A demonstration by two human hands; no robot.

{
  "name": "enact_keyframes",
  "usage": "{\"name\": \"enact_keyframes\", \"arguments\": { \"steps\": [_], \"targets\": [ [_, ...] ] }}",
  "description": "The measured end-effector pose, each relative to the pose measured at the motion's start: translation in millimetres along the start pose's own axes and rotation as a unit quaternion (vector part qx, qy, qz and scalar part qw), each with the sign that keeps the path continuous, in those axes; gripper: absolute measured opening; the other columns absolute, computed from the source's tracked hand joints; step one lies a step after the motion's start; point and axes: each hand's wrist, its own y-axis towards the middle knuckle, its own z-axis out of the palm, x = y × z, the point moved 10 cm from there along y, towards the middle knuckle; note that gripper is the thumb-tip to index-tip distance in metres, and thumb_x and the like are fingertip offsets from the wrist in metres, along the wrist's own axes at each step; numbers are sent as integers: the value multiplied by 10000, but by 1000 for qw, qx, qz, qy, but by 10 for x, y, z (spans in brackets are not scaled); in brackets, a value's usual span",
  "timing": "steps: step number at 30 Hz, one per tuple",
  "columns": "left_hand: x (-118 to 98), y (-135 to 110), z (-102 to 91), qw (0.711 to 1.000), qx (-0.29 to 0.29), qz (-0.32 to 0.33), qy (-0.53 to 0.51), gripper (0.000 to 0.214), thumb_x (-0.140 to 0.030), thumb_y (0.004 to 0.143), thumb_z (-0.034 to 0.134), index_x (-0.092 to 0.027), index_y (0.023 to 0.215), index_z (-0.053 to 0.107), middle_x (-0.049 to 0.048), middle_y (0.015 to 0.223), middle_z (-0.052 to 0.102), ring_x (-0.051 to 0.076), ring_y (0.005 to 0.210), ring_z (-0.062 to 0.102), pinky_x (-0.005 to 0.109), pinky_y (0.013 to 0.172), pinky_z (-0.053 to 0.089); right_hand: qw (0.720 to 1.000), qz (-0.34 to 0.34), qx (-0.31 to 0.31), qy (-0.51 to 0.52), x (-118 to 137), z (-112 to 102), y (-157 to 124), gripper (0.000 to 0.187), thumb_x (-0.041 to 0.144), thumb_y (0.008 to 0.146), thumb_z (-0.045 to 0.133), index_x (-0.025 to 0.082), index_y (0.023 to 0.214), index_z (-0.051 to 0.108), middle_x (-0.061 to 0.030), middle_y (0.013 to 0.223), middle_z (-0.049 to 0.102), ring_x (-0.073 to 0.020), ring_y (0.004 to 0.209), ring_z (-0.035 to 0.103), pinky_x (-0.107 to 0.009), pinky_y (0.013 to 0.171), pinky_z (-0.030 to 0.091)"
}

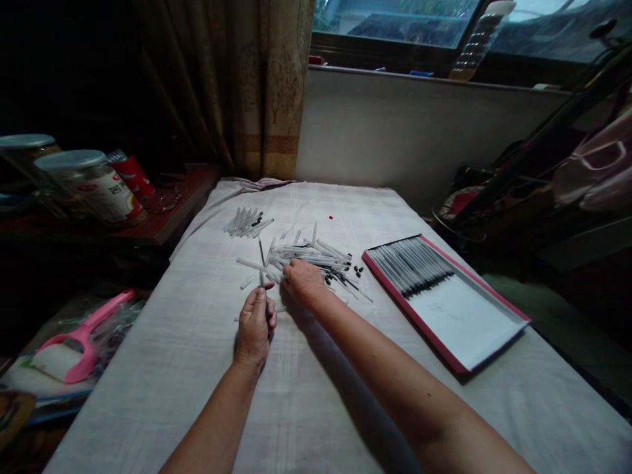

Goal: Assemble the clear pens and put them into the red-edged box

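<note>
The left hand [254,326] pinched a pen tube [261,262]; the right hand [302,282] covered the one-o'clock pile [320,255], grip unclear. A sweep might scatter it.

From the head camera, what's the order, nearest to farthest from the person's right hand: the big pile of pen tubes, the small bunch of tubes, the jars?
1. Big pile of pen tubes: right under the right hand, touching it.
2. Small bunch of tubes: farther back on the table, to the left.
3. Jars: off the table, on the shelf at far left.
</note>
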Motion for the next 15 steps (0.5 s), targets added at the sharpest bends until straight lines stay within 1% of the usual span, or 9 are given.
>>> {"name": "enact_keyframes", "arguments": {
  "steps": [2,4,6,7,8,10,11,13,15],
  "targets": [
    [13,13,-24,1000,-4,5,11,432,-564,771,641,-189,978,583,-110,532,431,31,355,349,125,340,223,1000,26,-5,16,-63,-9,-3,274,212,924,444,175,1067,674,-146,1085,673,-238,1009,630,-307,802,481],
    [23,27,-50,999,-7,14,30,397,-555,780,630,-203,944,551,-111,546,444,31,356,353,123,340,235,996,62,-24,67,-202,-23,-64,259,213,909,464,183,1061,671,-127,1050,698,-235,971,644,-318,809,478],
    [28,34,-53,997,-2,28,68,356,-532,798,616,-210,926,538,-105,569,468,35,365,366,128,345,266,978,91,-56,179,-382,-25,-192,231,233,878,513,195,1031,683,-94,992,721,-221,916,651,-321,807,474],
    [29,33,-43,995,5,36,95,337,-519,808,606,-210,926,545,-98,581,484,39,373,381,134,352,290,959,100,-72,256,-476,-10,-278,218,238,857,535,197,1001,693,-76,956,727,-209,883,651,-314,796,474],
    [29,28,-25,991,14,46,127,321,-506,819,594,-208,932,560,-88,594,505,47,389,408,143,364,320,930,107,-86,342,-570,16,-376,207,243,834,547,195,964,701,-59,913,728,-193,840,645,-302,771,474],
    [10,-3,35,975,39,80,205,296,-474,840,574,-201,949,607,-53,631,567,78,463,505,170,419,400,849,130,-103,501,-750,110,-595,200,265,787,558,187,897,706,-28,799,704,-159,723,613,-274,680,467],
    [-13,-31,81,961,54,106,248,285,-453,849,569,-197,954,634,-28,664,608,101,530,565,189,471,447,807,145,-106,562,-821,169,-707,203,284,762,566,183,873,703,-12,740,677,-143,662,583,-260,626,451],
    [-80,-124,210,921,92,181,333,250,-398,865,570,-196,960,682,24,790,692,148,719,657,234,635,519,740,176,-108,640,-918,271,-913,220,321,706,599,180,847,692,19,645,609,-114,569,510,-232,533,394],
    [-95,-241,360,874,143,240,397,236,-360,894,553,-205,980,709,49,902,726,170,843,680,258,754,526,697,199,-107,681,-961,339,-1070,234,337,666,631,179,832,675,43,591,552,-91,511,447,-213,477,332]
  ]
}}
